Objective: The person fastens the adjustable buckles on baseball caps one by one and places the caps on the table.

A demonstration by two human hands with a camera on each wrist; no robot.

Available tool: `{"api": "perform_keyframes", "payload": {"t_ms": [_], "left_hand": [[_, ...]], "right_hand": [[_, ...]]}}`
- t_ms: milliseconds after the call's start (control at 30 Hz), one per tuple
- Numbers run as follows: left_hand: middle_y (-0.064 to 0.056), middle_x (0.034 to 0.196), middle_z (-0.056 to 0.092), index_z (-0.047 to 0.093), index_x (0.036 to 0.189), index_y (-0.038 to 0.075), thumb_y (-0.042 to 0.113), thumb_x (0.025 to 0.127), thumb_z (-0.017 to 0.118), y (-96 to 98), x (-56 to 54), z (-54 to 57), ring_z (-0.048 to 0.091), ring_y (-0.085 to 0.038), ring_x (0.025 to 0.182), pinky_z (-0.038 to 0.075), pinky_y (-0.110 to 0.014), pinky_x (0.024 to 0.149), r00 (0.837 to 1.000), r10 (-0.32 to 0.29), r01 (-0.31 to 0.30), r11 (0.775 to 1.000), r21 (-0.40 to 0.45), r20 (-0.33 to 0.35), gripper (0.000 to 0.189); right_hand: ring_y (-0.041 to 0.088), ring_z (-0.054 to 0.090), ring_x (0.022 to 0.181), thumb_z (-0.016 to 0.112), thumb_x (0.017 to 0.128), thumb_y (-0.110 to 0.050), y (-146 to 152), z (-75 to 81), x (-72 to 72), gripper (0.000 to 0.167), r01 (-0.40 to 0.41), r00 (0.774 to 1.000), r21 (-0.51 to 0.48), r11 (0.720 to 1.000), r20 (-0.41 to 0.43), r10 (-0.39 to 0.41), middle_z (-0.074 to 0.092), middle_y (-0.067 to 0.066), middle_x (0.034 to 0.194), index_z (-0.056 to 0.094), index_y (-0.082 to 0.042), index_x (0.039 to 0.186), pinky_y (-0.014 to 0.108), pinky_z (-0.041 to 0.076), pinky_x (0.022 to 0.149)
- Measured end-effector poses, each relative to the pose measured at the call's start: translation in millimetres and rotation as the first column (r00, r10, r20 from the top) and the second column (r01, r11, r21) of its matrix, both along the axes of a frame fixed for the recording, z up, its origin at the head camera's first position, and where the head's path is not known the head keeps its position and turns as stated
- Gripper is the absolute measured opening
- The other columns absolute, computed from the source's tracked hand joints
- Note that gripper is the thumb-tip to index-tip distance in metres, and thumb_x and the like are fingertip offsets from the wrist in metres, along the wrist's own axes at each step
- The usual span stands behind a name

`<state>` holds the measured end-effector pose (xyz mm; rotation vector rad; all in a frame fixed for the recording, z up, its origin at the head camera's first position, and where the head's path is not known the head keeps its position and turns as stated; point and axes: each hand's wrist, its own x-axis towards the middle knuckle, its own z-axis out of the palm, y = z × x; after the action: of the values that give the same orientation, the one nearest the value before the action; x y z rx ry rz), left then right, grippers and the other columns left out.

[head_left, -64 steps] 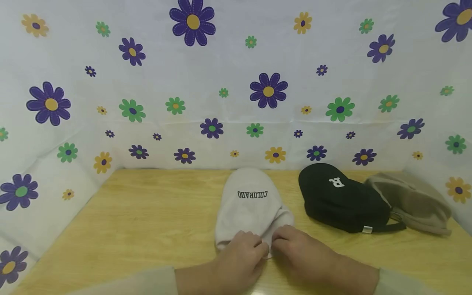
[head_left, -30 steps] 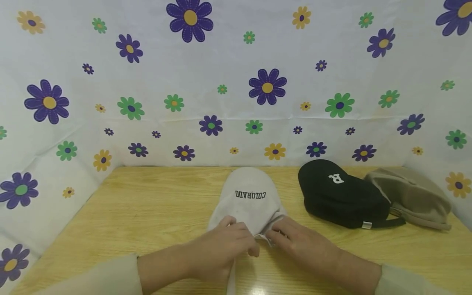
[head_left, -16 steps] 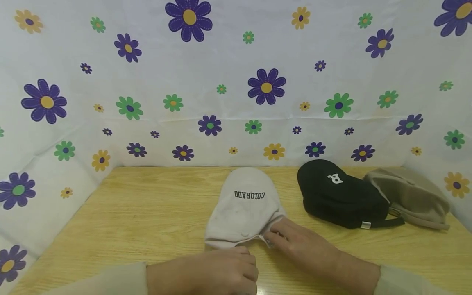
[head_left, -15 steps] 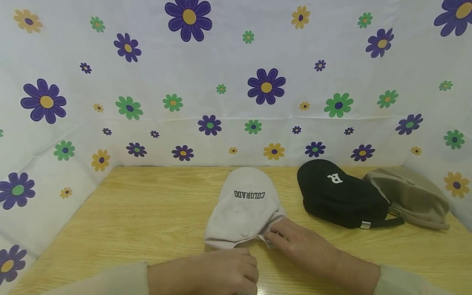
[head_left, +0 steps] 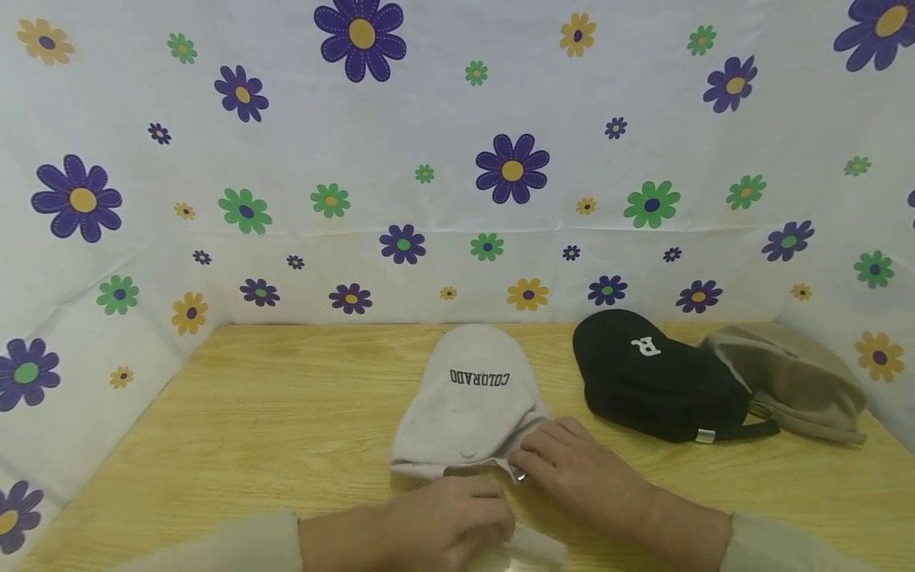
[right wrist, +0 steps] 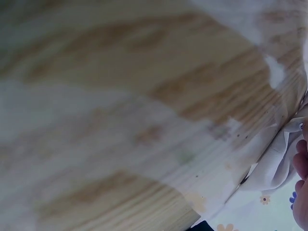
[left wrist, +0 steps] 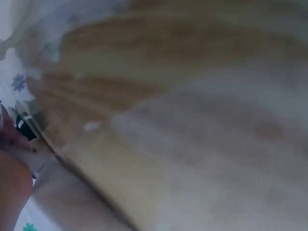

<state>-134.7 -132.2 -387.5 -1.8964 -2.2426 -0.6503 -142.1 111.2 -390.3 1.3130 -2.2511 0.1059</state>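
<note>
A pale baseball cap (head_left: 475,413) lettered COLORADO lies on the table in the head view, its lettering upside down to me. My right hand (head_left: 582,481) grips its rear edge on the right, beside a small metal buckle (head_left: 519,475). In the right wrist view, curled fingers (right wrist: 301,161) meet the cap's folded cloth (right wrist: 274,166). My left hand (head_left: 446,520) is low in front of the cap's back opening, fingers curled. A blurred pale strap (head_left: 536,548) extends from under it to the right; the fingertips pinching it are mostly hidden.
Right of the pale cap lies a black cap (head_left: 658,381) with a white letter R and a loose strap end. A brown cap (head_left: 793,381) sits behind it, partly overlapped. A flowered white cloth (head_left: 443,119) hangs behind the wooden table (head_left: 286,397).
My left hand has come off the cap's back edge and moved down toward me, drawing the strap out to the right. The right hand stays on the rear edge, where the buckle now shows.
</note>
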Motion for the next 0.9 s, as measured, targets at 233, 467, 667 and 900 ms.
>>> {"api": "perform_keyframes", "payload": {"t_ms": [233,467,667,900], "left_hand": [[0.002,0.096,0.067,0.066,0.095,0.012,0.0,0.075,0.076,3.3,-6.4,-7.5,0.064,-0.006,0.092,0.048,-0.011,0.09,0.988,0.122,-0.085,0.941,0.328,-0.093,0.025],[0.002,0.091,0.069,0.067,0.087,0.012,0.004,0.074,0.082,-2.7,-7.1,-7.3,0.066,-0.005,0.085,0.05,-0.009,0.083,0.97,0.223,-0.162,0.897,0.412,-0.103,0.022],[0.003,0.086,0.067,0.065,0.083,0.012,0.009,0.074,0.083,-9.4,-7.0,-8.7,0.065,-0.003,0.079,0.049,-0.006,0.076,0.923,0.298,-0.194,0.907,0.375,-0.242,0.02],[0.007,0.075,0.06,0.064,0.076,0.014,0.016,0.09,0.065,-8.7,-10.6,-8.6,0.055,-0.002,0.067,0.046,-0.006,0.067,0.866,0.301,-0.144,0.915,0.378,-0.4,0.014]], "right_hand": [[0.011,0.055,0.101,0.075,0.086,-0.015,-1,-0.7,1.3,0.026,0.051,0.998,0.032,0.998,0.042,-0.052,0.06,-0.008,0.104,0.067,-0.017,0.111,0.029,0.046,0.088],[0.011,0.055,0.104,0.072,0.088,-0.014,-2,-0.2,0.6,0.025,0.079,0.995,0.063,0.995,0.055,-0.082,0.06,-0.008,0.106,0.067,-0.017,0.112,0.029,0.045,0.09],[0.01,0.055,0.102,0.072,0.089,-0.019,-3,-0.4,0.5,0.021,0.079,0.995,0.054,0.995,0.062,-0.082,0.059,-0.009,0.103,0.066,-0.019,0.11,0.028,0.045,0.088],[0.01,0.054,0.104,0.072,0.089,-0.023,-3,-1.2,0.6,0.023,0.102,0.991,0.034,0.994,0.088,-0.105,0.059,-0.01,0.105,0.066,-0.02,0.111,0.028,0.045,0.087]]}}
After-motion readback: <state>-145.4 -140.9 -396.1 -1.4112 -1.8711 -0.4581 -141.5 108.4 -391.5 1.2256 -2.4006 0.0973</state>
